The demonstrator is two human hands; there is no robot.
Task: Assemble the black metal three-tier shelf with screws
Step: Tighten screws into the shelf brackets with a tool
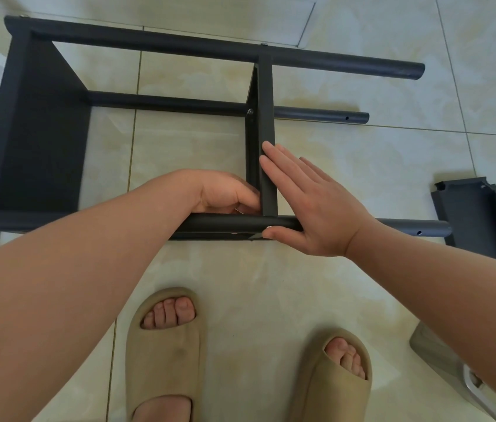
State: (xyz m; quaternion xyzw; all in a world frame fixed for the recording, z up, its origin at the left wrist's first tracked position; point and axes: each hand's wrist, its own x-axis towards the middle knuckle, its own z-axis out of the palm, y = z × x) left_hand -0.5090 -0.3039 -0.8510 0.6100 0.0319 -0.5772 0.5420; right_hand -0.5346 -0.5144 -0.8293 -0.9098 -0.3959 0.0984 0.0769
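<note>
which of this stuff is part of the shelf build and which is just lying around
Job: shelf frame, middle tier, loose tier, left hand, right hand.
Not part of it: grey object bottom right, worn sandals.

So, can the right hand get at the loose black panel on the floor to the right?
Probably yes. The loose panel lies on bare floor close beside that arm, nothing between; the right hand need only leave the middle tier it presses.
</note>
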